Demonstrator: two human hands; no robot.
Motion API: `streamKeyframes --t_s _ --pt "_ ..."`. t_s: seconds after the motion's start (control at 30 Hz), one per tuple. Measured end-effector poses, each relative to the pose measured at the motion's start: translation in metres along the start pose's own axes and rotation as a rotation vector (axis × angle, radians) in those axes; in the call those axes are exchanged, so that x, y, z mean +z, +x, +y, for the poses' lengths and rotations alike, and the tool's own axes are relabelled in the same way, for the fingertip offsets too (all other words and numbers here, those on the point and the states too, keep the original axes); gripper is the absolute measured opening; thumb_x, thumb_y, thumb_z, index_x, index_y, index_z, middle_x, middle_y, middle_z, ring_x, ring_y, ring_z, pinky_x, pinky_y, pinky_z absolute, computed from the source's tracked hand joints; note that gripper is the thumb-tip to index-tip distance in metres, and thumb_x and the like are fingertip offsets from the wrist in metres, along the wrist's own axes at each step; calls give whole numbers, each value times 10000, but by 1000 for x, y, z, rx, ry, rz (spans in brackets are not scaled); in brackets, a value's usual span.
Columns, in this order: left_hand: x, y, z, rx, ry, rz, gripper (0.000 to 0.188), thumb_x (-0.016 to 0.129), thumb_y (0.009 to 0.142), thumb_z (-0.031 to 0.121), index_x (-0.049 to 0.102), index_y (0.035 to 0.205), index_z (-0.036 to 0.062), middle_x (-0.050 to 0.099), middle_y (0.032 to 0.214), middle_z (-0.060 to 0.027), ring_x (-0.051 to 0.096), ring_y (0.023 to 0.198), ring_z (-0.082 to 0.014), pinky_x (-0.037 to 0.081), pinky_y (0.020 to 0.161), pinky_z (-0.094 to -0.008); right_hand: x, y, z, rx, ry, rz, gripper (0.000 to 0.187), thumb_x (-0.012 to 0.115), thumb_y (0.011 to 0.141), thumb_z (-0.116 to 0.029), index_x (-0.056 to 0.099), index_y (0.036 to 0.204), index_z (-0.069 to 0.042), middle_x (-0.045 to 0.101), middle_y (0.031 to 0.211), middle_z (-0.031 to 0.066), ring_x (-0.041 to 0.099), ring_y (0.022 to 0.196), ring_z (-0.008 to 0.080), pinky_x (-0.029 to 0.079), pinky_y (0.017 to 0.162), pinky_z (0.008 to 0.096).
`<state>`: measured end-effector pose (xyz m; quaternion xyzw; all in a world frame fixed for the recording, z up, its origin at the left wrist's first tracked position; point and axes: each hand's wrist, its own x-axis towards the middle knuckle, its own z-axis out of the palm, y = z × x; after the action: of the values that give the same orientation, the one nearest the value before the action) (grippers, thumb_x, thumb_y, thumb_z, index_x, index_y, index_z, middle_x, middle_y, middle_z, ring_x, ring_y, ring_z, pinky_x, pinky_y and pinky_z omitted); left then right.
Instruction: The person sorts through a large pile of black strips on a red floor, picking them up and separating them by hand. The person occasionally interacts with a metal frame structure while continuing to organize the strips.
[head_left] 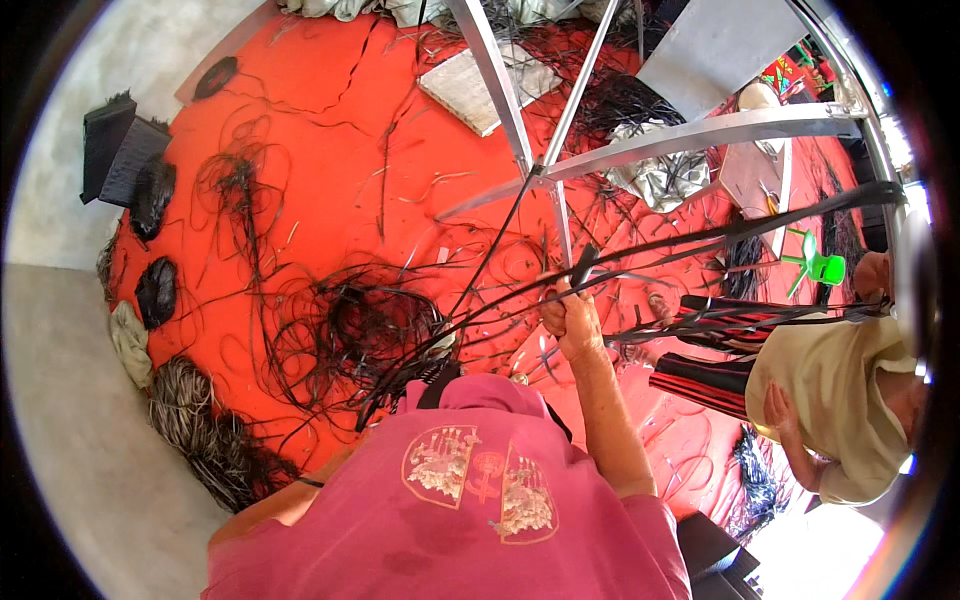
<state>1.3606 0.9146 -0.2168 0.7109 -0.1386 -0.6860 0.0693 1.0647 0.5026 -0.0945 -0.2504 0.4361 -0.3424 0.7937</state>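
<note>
My right hand [574,322] is closed in front of my pink shirt, low by the metal frame [690,135]. From the top of the fist sticks a short dark bar-like tool [585,263]; its exact kind does not show. Long black flat strips [680,243] stretch past this hand, from beside my body to the frame's right-hand edge. One thin black strip runs up to the joint where the frame's bars cross. Of my left arm [285,505] only a part shows at the lower left; the hand is hidden behind my body.
Tangled black strips [350,325] lie on the red floor [330,200], with bundles [185,400] along the left wall. A co-worker in a tan shirt [825,400] sits at the right. Beyond are a white board [485,95], a green stool [825,268] and grey cloth [660,175].
</note>
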Motion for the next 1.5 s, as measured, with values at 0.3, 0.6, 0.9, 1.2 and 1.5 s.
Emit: streamKeyframes --t_s 0.3,0.6,0.9,1.2,1.5 --pt "-87 -65 266 352 202 109 429 436 907 323 575 687 -18 585 654 -65 534 613 -179 429 622 -300 -15 -36 26 13 36 299 297 500 907 -309 473 681 -119 261 449 -71 208 343 45 144 337 210" --pt "40 214 505 773 -140 32 521 567 848 366 401 1232 55 504 1094 -128 540 936 -225 503 653 -363 -4 -95 52 10 159 504 275 505 903 -293 487 714 -94 253 472 -64 222 364 47 171 345 208" --pt "78 162 536 643 -424 -422 265 539 874 354 543 920 93 548 617 -41 590 542 -207 500 432 -343 -20 -107 52 -86 262 509 273 505 895 -281 492 704 -86 275 464 -54 234 351 55 168 337 212" --pt "62 208 557 662 -400 24 406 622 820 282 461 1139 89 492 1037 -67 506 837 -249 538 570 -419 -24 -140 35 -65 260 479 295 497 906 -282 498 711 -61 225 480 -68 199 365 42 153 348 207" --pt "119 157 557 636 -154 -50 213 522 868 252 519 820 44 531 656 -36 544 554 -151 514 443 -321 -54 -159 63 -41 334 533 293 499 909 -300 504 739 -62 254 473 -61 226 359 40 174 342 198"
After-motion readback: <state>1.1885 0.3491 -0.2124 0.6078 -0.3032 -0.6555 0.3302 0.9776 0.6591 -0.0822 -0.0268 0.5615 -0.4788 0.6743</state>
